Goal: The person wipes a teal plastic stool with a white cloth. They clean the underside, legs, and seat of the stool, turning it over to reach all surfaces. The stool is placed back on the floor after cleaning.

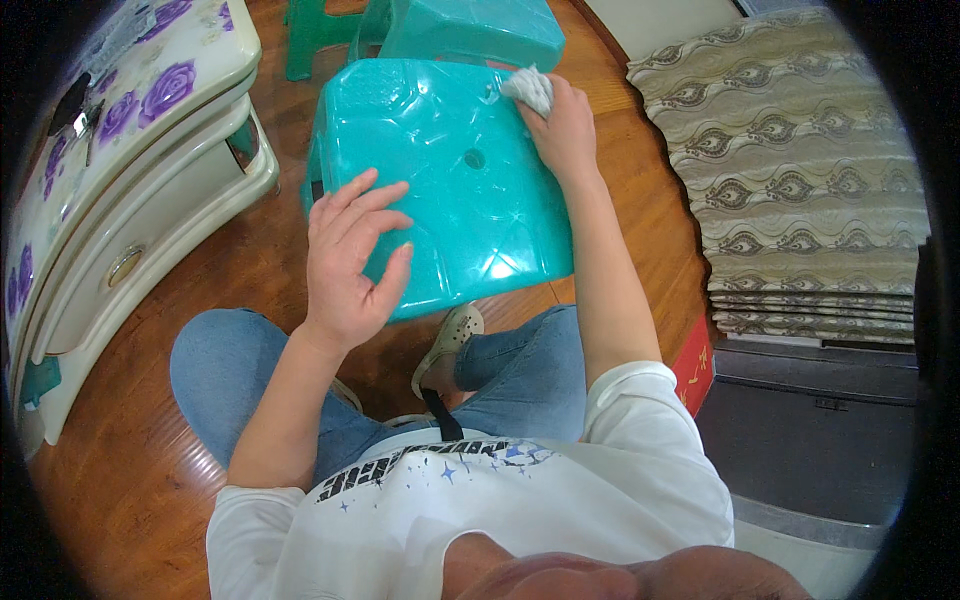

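A teal plastic stool (pixel 450 217) stands before my knees, its shiny top facing up with a small round hole near the middle. My right hand (pixel 564 127) grips a crumpled white cloth (pixel 531 88) at the stool's far right corner. Over the near left part of the top is my left hand (pixel 356 255), fingers spread and holding nothing. Whether its fingertips touch the plastic I cannot tell.
Behind it is another teal stool (pixel 472 34), beside a green plastic stool (pixel 300 41). A cream cabinet with a purple-flowered top (pixel 169 94) curves along the left. Patterned folded fabric (pixel 787 180) hangs at right above a dark panel (pixel 814 442). The floor is brown wood (pixel 142 502).
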Demonstrator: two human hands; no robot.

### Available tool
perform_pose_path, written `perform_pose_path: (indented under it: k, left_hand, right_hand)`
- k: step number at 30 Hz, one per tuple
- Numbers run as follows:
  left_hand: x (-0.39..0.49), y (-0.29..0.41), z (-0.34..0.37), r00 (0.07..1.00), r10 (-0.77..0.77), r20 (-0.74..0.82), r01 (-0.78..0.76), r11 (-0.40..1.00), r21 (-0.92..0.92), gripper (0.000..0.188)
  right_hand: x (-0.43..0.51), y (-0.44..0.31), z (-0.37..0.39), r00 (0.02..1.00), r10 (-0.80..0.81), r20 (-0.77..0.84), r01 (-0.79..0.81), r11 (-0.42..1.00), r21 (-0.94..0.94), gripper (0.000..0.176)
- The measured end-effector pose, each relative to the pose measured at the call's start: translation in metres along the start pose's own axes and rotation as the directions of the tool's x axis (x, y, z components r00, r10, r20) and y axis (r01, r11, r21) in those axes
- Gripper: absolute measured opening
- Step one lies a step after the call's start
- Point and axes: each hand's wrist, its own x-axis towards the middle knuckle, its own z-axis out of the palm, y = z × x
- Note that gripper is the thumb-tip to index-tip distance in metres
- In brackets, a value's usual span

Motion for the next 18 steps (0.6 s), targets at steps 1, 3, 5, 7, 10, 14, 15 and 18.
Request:
perform_pose_path:
  k: [1, 3, 5, 7, 10, 14, 15, 18]
  left_hand:
    - [0.000, 0.000, 0.000, 1.000, 0.003, 0.002, -0.003, 1.000, 0.000, 0.016]
    - [0.001, 0.000, 0.000, 1.000, 0.005, 0.001, -0.005, 1.000, -0.013, 0.016]
    - [0.001, 0.001, 0.001, 1.000, 0.009, 0.006, -0.009, 1.000, -0.001, 0.016]
    - [0.001, 0.001, 0.001, 1.000, 0.015, 0.003, -0.015, 1.000, 0.001, 0.016]
    - [0.001, 0.002, 0.001, 1.000, 0.024, -0.003, -0.024, 1.000, -0.011, 0.015]
    - [0.000, 0.001, 0.002, 1.000, 0.022, -0.016, -0.022, 1.000, -0.007, 0.014]
    - [0.000, 0.001, 0.002, 1.000, 0.022, -0.019, -0.022, 1.000, -0.004, 0.014]
    - [0.000, 0.000, 0.001, 1.000, 0.016, -0.010, -0.016, 1.000, -0.008, 0.014]
  right_hand:
    - [0.007, -0.004, 0.005, 0.999, -0.043, -0.021, 0.043, 0.999, -0.012, 0.049]
    - [0.021, -0.013, 0.016, 0.997, -0.073, -0.026, 0.071, 0.996, -0.055, 0.049]
    - [0.027, -0.018, 0.022, 0.976, -0.207, -0.067, 0.208, 0.978, 0.013, 0.047]
    - [0.028, -0.020, 0.023, 0.952, -0.301, -0.062, 0.305, 0.950, 0.066, 0.046]
    - [0.022, -0.020, 0.017, 0.941, -0.339, -0.015, 0.339, 0.933, 0.120, 0.047]
    - [-0.009, -0.032, 0.003, 0.895, -0.442, -0.053, 0.444, 0.877, 0.184, 0.049]
    - [-0.019, -0.037, -0.001, 0.902, -0.429, -0.043, 0.429, 0.880, 0.203, 0.049]
    - [-0.050, -0.051, -0.012, 0.903, -0.428, -0.046, 0.425, 0.870, 0.250, 0.053]
